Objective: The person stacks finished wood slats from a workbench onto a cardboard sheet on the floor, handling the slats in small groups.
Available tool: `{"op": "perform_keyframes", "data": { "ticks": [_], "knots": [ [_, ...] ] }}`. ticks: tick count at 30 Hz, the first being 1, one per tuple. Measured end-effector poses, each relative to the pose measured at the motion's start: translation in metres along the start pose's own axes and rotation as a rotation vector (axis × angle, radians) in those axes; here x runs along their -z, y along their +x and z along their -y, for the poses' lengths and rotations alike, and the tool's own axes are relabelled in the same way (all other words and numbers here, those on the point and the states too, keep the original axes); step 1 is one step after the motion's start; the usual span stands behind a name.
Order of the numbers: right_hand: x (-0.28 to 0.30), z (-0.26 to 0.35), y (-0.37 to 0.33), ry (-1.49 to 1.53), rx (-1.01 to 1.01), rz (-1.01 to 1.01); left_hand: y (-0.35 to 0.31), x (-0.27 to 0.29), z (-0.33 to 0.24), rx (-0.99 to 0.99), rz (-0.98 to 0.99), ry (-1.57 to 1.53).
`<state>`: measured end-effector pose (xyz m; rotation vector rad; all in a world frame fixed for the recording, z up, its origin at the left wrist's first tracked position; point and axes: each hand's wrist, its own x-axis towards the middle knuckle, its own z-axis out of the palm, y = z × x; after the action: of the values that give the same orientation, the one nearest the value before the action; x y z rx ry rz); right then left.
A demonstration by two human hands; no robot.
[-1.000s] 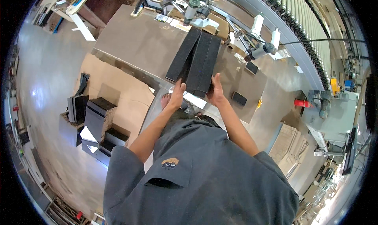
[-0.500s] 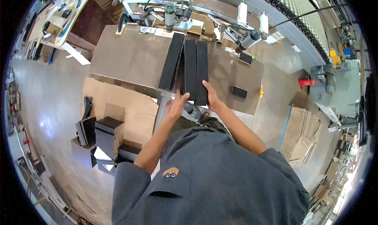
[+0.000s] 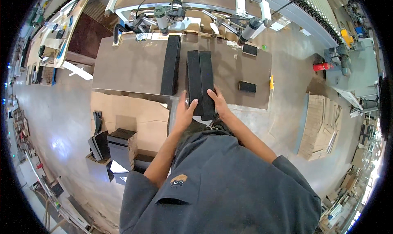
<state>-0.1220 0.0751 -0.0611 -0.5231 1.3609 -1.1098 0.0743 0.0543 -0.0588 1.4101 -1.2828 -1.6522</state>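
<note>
Two long black bars [image 3: 200,80] lie side by side, their near ends reaching past the table's front edge toward my body. My left hand [image 3: 185,111] grips the left side of the pair near that end, thumb on top. From the right side my right hand [image 3: 220,105] clasps the pair, its thumb on the upper face. The fingers under the bars are partly hidden. A third long black bar [image 3: 171,66] rests on the brown table [image 3: 131,66] to the left, apart from the pair.
Two short black blocks [image 3: 247,86] sit on the table's right part. Clamp-like machine arms [image 3: 161,21] line its far edge. On the floor at left, black boxes and panels [image 3: 123,144] stand by a cardboard sheet [image 3: 143,115]. Flattened cardboard [image 3: 319,127] lies at right.
The pair of bars has come nearer to my body, and the gap to the third bar has widened. Both hands keep their hold. The whole view has shifted slightly.
</note>
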Motion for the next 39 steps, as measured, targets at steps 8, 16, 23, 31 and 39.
{"op": "perform_keyframes", "data": {
  "ticks": [8,16,23,31,39],
  "knots": [
    [-0.012,0.01,-0.004,-0.675,0.411,-0.273,-0.003,-0.014,-0.031,-0.276,-0.245,0.511],
    [-0.019,0.023,-0.007,-0.706,0.337,-0.33,0.001,-0.023,-0.037,-0.209,-0.304,0.52],
    [-0.018,0.022,-0.001,-0.75,0.427,-0.401,0.0,-0.025,-0.049,-0.268,-0.357,0.572],
    [-0.014,0.029,0.0,-0.54,0.242,-0.341,0.006,-0.025,-0.058,-0.244,-0.341,0.716],
    [0.011,0.016,0.016,-0.296,0.35,-0.435,0.013,-0.025,-0.09,-0.393,-0.356,1.004]
  ]
}}
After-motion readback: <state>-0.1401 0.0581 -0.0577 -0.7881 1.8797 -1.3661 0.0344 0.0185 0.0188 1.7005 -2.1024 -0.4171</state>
